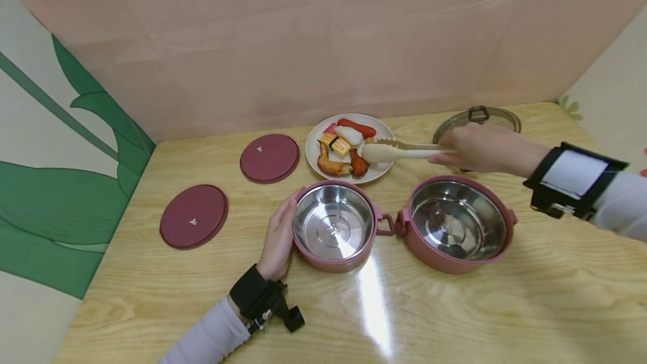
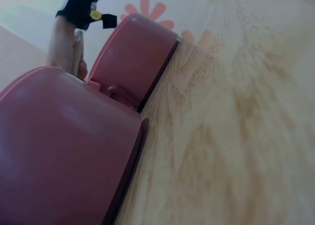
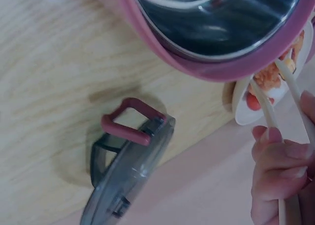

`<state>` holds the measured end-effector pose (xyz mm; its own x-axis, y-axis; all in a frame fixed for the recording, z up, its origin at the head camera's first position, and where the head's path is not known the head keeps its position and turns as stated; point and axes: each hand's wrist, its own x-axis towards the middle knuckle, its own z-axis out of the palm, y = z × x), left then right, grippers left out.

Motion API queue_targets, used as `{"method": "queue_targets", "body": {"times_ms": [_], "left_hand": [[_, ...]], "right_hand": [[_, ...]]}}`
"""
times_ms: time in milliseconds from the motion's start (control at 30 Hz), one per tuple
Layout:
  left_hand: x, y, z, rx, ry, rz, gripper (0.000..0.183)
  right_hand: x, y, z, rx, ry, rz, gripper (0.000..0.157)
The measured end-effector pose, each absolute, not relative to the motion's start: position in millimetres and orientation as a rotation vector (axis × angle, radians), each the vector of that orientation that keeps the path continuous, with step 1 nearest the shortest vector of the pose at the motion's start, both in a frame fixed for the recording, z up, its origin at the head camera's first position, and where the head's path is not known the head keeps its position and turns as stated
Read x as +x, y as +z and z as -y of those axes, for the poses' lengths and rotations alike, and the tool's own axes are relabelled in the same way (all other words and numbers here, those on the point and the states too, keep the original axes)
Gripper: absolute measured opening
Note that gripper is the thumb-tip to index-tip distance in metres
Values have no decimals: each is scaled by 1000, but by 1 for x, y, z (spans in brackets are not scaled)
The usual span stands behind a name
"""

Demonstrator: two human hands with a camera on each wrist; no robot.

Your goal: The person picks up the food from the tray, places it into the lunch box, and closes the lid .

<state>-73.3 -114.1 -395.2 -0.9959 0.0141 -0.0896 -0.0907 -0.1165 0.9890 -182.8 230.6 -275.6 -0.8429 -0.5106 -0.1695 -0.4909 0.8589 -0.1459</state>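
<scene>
My left hand (image 1: 279, 235) rests with fairly straight fingers along the left wall of the smaller pink pot (image 1: 333, 264), which has a steel inside. In my right hand (image 1: 480, 148) I grip beige tongs (image 1: 396, 154). Their tips reach over the right side of a white plate (image 1: 310, 148) of food, arms apart in the right wrist view. On the plate lie a red sausage (image 1: 356, 127), an egg sushi (image 1: 335, 144), a drumstick (image 1: 359, 164) and a fried shrimp (image 1: 331, 166). Whether the tips touch any piece I cannot tell.
A larger pink pot (image 1: 455, 265) stands right of the smaller one, below my right arm. Behind that arm is a glass lid (image 1: 507, 118) with a handle. Two dark red round lids (image 1: 270, 159) lie at the left. A pink-draped wall (image 1: 323, 44) closes off the back.
</scene>
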Motion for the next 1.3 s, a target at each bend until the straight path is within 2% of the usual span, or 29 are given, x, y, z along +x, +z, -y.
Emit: {"method": "queue_targets", "body": {"times_ms": [1300], "left_hand": [[-75, -398, 106, -97, 2283, -2041, 45]], "right_hand": [[-178, -275, -246, -775, -197, -2842, 21]]}}
